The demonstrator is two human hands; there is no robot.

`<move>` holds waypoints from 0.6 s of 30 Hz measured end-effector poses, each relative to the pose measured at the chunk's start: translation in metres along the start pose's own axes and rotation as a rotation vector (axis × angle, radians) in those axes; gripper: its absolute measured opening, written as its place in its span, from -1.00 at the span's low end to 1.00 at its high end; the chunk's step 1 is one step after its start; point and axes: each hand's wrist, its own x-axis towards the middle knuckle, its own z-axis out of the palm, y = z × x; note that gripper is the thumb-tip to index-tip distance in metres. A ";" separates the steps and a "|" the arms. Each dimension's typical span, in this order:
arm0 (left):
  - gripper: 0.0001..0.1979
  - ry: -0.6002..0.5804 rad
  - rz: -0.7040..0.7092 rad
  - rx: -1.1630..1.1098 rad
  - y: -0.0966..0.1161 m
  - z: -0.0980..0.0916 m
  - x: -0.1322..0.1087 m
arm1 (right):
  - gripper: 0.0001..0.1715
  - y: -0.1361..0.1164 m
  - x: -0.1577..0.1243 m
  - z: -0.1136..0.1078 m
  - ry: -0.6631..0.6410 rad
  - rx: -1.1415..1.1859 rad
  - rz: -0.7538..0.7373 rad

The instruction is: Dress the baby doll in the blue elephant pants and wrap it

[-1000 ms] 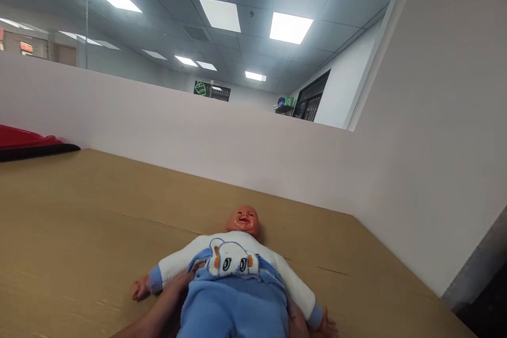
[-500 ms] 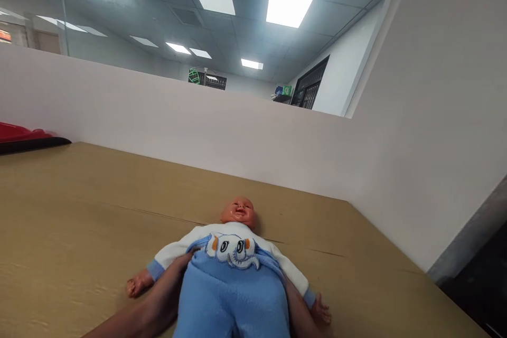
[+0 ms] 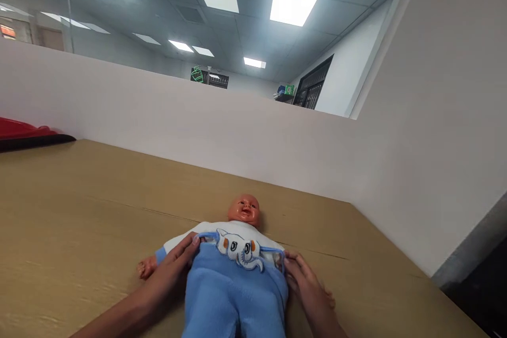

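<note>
A baby doll (image 3: 245, 211) lies on its back on the table, head away from me, in a white long-sleeved top with blue cuffs. Blue baby trousers (image 3: 237, 288) cover its legs and belly, with an elephant patch (image 3: 241, 251) at the waist. My left hand (image 3: 182, 256) pinches the upper edge of the trousers at the doll's left-of-picture side. On the opposite side, my right hand (image 3: 303, 277) is closed on the same edge. Blue trim is drawn taut between each hand and the patch. The doll's right-of-picture hand is mostly hidden behind my right hand.
The brown table (image 3: 99, 211) meets a low white partition (image 3: 198, 127) at the back and a white wall (image 3: 428, 142) on the right. A red object with a black edge (image 3: 27, 134) lies at the far left. Glass rises above the partition.
Both hands have come up from beside and under the trousers to their upper edge and pulled the trim outward. The camera view has shifted slightly.
</note>
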 end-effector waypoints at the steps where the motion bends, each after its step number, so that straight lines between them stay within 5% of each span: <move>1: -0.28 0.009 0.033 0.033 -0.002 0.000 0.002 | -0.50 -0.007 0.003 0.002 0.034 -0.009 0.003; 5: -0.45 -0.057 0.226 0.282 -0.003 -0.001 0.002 | -0.60 -0.072 0.022 0.021 0.108 -0.173 -0.190; 10: -0.62 0.042 0.533 0.669 0.003 0.005 -0.011 | -0.75 -0.166 0.069 0.087 -0.487 -0.427 -0.477; 15: -0.67 0.020 0.586 0.628 0.006 0.006 -0.012 | -0.52 -0.171 0.105 0.181 -1.156 -0.676 -0.604; 18: -0.58 -0.003 0.531 0.522 0.004 0.003 -0.009 | -0.61 -0.157 0.111 0.207 -1.282 -0.692 -0.615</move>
